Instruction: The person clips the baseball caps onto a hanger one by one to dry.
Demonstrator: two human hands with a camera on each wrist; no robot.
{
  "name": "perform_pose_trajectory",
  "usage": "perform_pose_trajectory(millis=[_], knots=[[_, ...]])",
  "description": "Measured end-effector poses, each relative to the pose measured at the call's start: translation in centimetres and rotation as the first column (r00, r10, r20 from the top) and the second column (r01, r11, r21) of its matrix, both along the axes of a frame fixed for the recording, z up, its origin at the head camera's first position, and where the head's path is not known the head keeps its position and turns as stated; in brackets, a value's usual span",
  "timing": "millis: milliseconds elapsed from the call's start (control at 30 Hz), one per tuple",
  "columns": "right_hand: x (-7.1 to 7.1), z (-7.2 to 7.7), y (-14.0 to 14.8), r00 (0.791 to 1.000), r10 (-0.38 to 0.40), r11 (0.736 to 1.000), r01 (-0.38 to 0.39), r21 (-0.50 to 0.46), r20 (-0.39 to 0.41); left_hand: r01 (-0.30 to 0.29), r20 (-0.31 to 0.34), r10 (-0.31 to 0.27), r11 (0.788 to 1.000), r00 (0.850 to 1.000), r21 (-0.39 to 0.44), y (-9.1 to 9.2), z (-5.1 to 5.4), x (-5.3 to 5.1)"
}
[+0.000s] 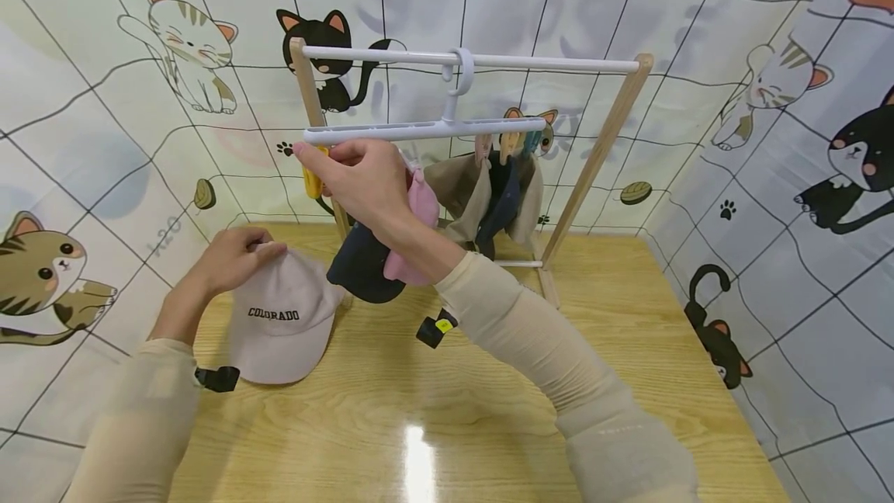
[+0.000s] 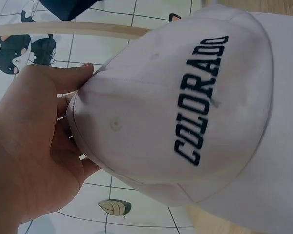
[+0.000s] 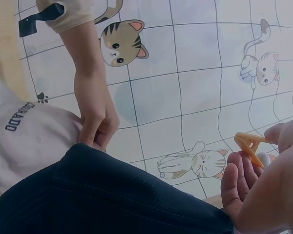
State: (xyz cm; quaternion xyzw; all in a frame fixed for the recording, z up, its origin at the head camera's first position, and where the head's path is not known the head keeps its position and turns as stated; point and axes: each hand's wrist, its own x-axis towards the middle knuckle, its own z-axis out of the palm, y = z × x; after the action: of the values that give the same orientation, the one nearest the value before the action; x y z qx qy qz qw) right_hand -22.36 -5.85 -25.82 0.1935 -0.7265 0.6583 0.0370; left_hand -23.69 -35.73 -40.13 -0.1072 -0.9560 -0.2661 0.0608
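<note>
My left hand [image 1: 230, 261] pinches the top of a pale pink baseball cap [image 1: 279, 352] lettered COLORADO, its brim pointing down, at the left of the table. At the left end of a white hanger [image 1: 398, 132], my right hand [image 1: 370, 181] holds a yellow-orange clothespin [image 3: 249, 147] between thumb and fingers. The clothespin [image 1: 312, 181] is beside the hanger's end. Below that hand hang a navy cap [image 1: 366, 266] and a bright pink item [image 1: 422, 200], partly hidden by the forearm. In the right wrist view the navy cap [image 3: 117, 195] fills the foreground.
The hanger hooks over the white rod [image 1: 552, 63] of a wooden-legged rack [image 1: 601, 154]. On its right half, clothespins [image 1: 510, 146] hold beige cloth-like items [image 1: 454, 185] and a dark blue one [image 1: 499, 204]. A wooden table [image 1: 447, 379] lies below, with cat-printed curtains [image 1: 733, 138] around it.
</note>
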Motion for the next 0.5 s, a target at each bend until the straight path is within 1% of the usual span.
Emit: perform_pose_trajectory(millis=[133, 267, 400, 500], knots=[[0.0, -0.1, 0.2, 1.0, 0.018, 1.0, -0.018, -0.002, -0.001, 0.015, -0.005, -0.015, 1.0, 1.0, 0.025, 0.7, 0.7, 0.3], [0.0, -0.2, 0.3, 1.0, 0.027, 1.0, -0.027, 0.003, 0.015, 0.033, -0.014, -0.032, 0.999, 0.999, 0.038, 1.4, 1.3, 0.7], [-0.1, -0.2, 0.4, 0.999, 0.038, 0.999, -0.038, 0.007, 0.027, 0.047, -0.036, -0.045, 0.997, 0.998, 0.06, 2.1, 1.7, 1.2], [-0.1, -0.1, 0.5, 0.998, 0.05, 0.999, -0.05, 0.003, 0.027, 0.06, -0.063, -0.055, 0.994, 0.997, 0.086, 2.7, 2.0, 1.6]])
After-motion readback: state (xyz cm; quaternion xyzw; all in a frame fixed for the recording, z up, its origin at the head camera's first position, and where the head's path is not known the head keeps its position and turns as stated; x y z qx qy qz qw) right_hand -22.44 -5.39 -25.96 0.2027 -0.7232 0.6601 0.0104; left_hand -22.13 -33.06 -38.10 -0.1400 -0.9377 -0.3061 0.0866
